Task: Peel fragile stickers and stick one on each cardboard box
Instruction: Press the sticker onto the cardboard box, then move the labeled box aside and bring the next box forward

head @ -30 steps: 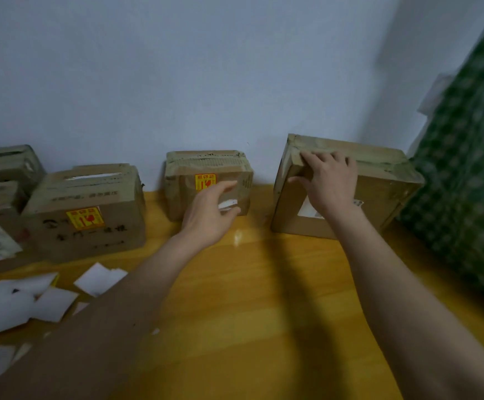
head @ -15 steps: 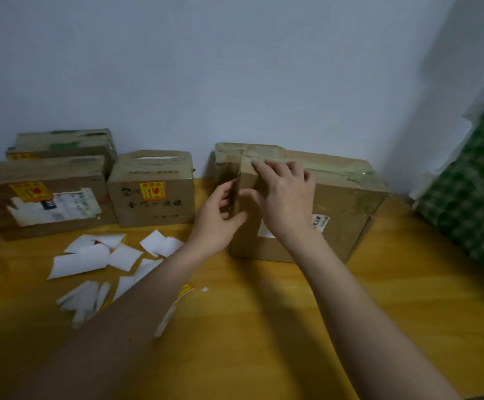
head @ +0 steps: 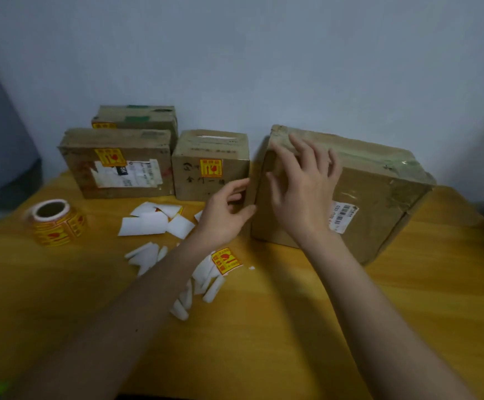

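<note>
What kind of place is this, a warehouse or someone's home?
Probably a home room used for packing parcels: a wooden table against a plain wall, taped cardboard boxes, and a sticker roll.

A yellow wooden desk [head: 321, 327] holds brown boxes: a big box [head: 379, 203], a small box [head: 210, 166] and a wide box [head: 117, 163]. A sticker roll [head: 55, 223], white paper scraps [head: 154, 223] and one loose sticker [head: 225, 260] lie there too.
</note>
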